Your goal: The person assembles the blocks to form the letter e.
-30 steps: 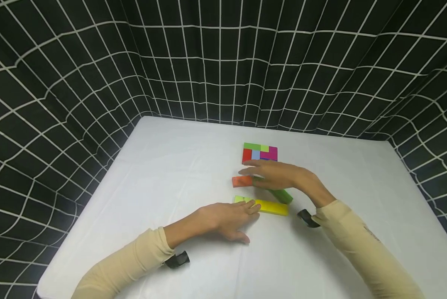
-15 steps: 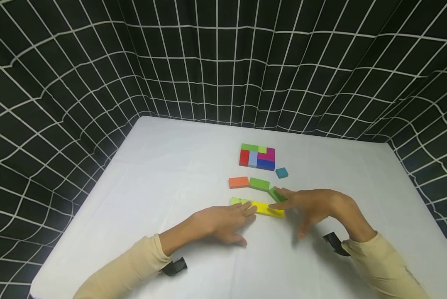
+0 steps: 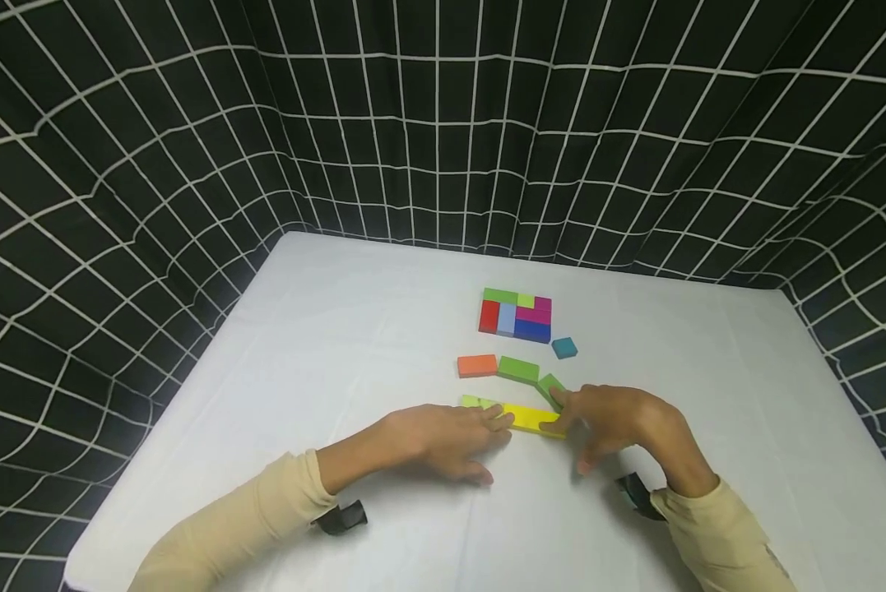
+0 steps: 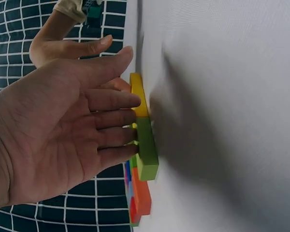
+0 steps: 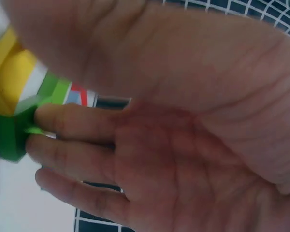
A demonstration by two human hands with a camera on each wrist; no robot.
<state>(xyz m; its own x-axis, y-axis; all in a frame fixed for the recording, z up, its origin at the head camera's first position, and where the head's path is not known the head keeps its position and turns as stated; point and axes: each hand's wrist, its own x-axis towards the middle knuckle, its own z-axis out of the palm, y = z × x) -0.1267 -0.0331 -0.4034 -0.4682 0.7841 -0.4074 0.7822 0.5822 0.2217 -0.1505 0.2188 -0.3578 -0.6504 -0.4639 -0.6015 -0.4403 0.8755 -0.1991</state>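
Note:
My left hand [image 3: 450, 440] lies palm down with fairly straight fingers, its fingertips on a light green block [image 3: 474, 401] and the adjoining end of a yellow block [image 3: 527, 418]. These two blocks form one row. At the row's right end, my right hand [image 3: 616, 419] touches the yellow block with one finger. Another finger of it is on a slanted green block [image 3: 549, 383]. In the right wrist view, fingertips [image 5: 43, 115] meet the green block [image 5: 12, 133], with the fingers extended. The thumb hangs apart from the blocks.
Beyond the row lie an orange block [image 3: 477, 366] and another green block [image 3: 518, 369]. Farther back sits a multicoloured rectangle of blocks [image 3: 507, 317], with a small teal block [image 3: 564, 348] off its near right corner. Black grid-patterned curtains [image 3: 413, 123] surround the white table [image 3: 339, 329].
My right hand has drawn back from over the middle blocks to the right end of the yellow block, uncovering the teal block and a green one. My left hand stays about where it was.

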